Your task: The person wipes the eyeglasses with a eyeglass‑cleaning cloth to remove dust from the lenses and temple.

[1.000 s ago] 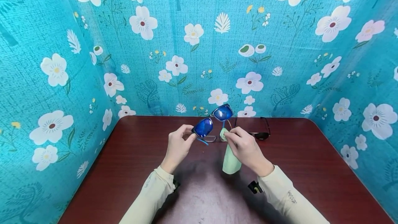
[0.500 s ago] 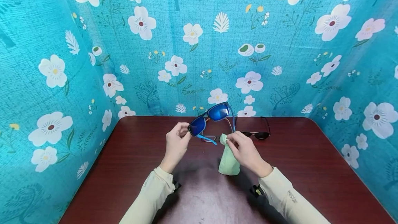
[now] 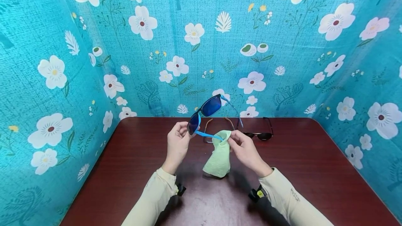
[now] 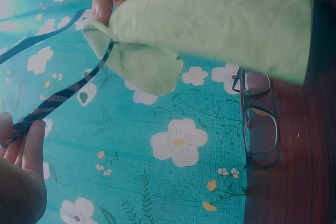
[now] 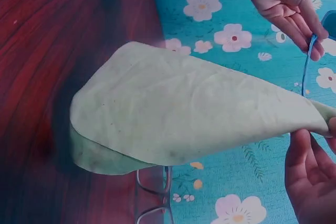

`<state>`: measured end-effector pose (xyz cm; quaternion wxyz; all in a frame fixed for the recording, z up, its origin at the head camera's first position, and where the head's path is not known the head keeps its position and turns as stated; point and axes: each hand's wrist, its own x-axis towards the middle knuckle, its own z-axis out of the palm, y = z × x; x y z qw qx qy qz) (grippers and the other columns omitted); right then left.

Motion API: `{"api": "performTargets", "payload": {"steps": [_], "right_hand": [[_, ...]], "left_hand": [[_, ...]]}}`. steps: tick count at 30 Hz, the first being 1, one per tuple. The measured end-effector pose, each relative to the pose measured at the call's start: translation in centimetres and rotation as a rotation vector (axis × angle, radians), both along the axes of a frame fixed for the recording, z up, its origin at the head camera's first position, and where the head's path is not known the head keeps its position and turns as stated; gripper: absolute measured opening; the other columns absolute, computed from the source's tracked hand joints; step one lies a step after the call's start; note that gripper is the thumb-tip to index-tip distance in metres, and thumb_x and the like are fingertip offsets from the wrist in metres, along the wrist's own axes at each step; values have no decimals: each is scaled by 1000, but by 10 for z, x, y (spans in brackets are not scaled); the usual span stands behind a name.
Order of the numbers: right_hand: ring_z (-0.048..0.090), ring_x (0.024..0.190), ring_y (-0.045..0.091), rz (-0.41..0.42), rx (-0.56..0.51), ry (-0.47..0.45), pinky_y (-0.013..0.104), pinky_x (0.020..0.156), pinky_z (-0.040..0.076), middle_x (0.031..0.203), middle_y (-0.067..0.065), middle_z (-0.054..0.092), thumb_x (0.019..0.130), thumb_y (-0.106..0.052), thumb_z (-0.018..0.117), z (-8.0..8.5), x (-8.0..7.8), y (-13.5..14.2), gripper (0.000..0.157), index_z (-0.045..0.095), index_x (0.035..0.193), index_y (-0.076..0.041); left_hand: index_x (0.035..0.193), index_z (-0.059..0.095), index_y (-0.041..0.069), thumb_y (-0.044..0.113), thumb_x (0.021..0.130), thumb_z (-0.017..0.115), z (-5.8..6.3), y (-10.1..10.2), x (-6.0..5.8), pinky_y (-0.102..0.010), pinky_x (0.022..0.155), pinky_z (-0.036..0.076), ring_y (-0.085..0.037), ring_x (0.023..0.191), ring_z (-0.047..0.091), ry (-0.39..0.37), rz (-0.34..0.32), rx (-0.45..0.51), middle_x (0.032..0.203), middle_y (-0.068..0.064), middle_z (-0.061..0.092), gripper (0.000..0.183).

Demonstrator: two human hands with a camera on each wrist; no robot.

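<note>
My left hand (image 3: 177,145) pinches a pair of sunglasses (image 3: 211,106) by one end of the frame, near the hinge. They have dark blue lenses and blue temples, and are held tilted above the table. In my right hand (image 3: 246,148) is a light green cloth (image 3: 218,159), gripped at its top and hanging down. The tip of the nearer temple (image 4: 68,93) meets the cloth's gathered top, where the cloth wraps over it. The other temple stands free, pointing to the back right. From the right wrist view, the hanging cloth (image 5: 184,103) covers much of the scene.
Clear-lensed eyeglasses (image 4: 261,129) lie on the dark red table (image 3: 132,170) behind the cloth. To their right, dark sunglasses (image 3: 264,136) rest with temples up. A blue flowered curtain (image 3: 176,44) encloses the table's back and sides.
The sunglasses have turned, so their near temple now points right to the cloth. My right hand has brought the cloth leftward onto that temple's tip; the left hand has hardly shifted.
</note>
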<state>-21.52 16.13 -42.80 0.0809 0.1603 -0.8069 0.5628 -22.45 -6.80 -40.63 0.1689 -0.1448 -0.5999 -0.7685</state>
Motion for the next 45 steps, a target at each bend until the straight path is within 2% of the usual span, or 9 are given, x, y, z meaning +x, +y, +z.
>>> {"api": "performTargets", "payload": {"steps": [3, 7, 12, 15, 20, 27, 32, 37, 45], "right_hand": [[60, 65, 24, 52, -26, -38, 34, 60, 53, 94, 15, 66, 96, -2, 53, 11, 5, -4, 10, 59, 103, 2], [56, 65, 13, 91, -56, -65, 25, 59, 48, 93, 19, 65, 94, 2, 54, 26, 13, -9, 9, 57, 101, 7], [50, 65, 10, 57, -68, -36, 24, 57, 40, 86, 13, 64, 93, -2, 58, 14, 6, -6, 8, 59, 97, 4], [52, 67, 11, -5, -65, -49, 24, 59, 42, 82, 9, 64, 92, -6, 59, 9, 3, -4, 8, 60, 96, 1], [54, 68, 12, -156, -18, -77, 24, 59, 43, 76, 5, 62, 90, -8, 62, 12, 3, -1, 9, 65, 93, 0], [48, 58, 13, -274, 89, -65, 24, 49, 37, 66, 2, 57, 85, -11, 63, 16, 3, 4, 7, 69, 85, -7], [48, 57, 13, -313, 141, -3, 24, 49, 37, 64, 1, 57, 82, -10, 64, 18, 1, 7, 7, 70, 84, -7], [50, 57, 13, -333, 193, 54, 25, 49, 40, 64, 0, 59, 82, -10, 65, 21, 2, 9, 8, 71, 86, -6], [48, 50, 12, -346, 234, 124, 25, 45, 40, 64, -1, 59, 83, -10, 65, 23, 1, 13, 8, 71, 86, -7]], "left_hand": [[99, 56, -4, -1, 88, 64, 0, 2, 0, -39, 79, 52, -41, 94, 64, -5, -27, 61, 98, -21, 68, 14], [99, 56, -3, 0, 89, 62, -2, 5, 0, -36, 79, 52, -34, 93, 66, -33, -48, 98, 102, -32, 63, 12], [102, 56, -5, 3, 89, 63, -5, 4, 0, -38, 81, 52, -32, 93, 67, -51, -68, 73, 104, -36, 60, 17], [105, 57, -3, 7, 88, 66, -6, 0, 0, -34, 81, 53, -28, 90, 68, -57, -45, -41, 99, -27, 66, 22], [112, 57, 0, 3, 85, 69, 3, -5, 10, -26, 76, 53, -20, 85, 67, -40, 22, -362, 93, -13, 70, 29], [122, 50, -4, -2, 81, 72, 12, -12, 19, -33, 84, 51, -27, 93, 64, -28, -108, -524, 99, -15, 66, 46], [131, 44, -2, 1, 80, 74, 13, -18, 18, -39, 92, 47, -29, 104, 60, -62, -203, -544, 112, -19, 62, 59], [133, 41, -2, 2, 85, 69, 14, -22, 15, -45, 96, 43, -35, 112, 55, -92, -268, -496, 121, -22, 58, 56], [130, 46, -1, 1, 87, 66, 17, -26, 11, -45, 91, 46, -35, 109, 58, -14, -221, -487, 117, -17, 61, 47]]}}
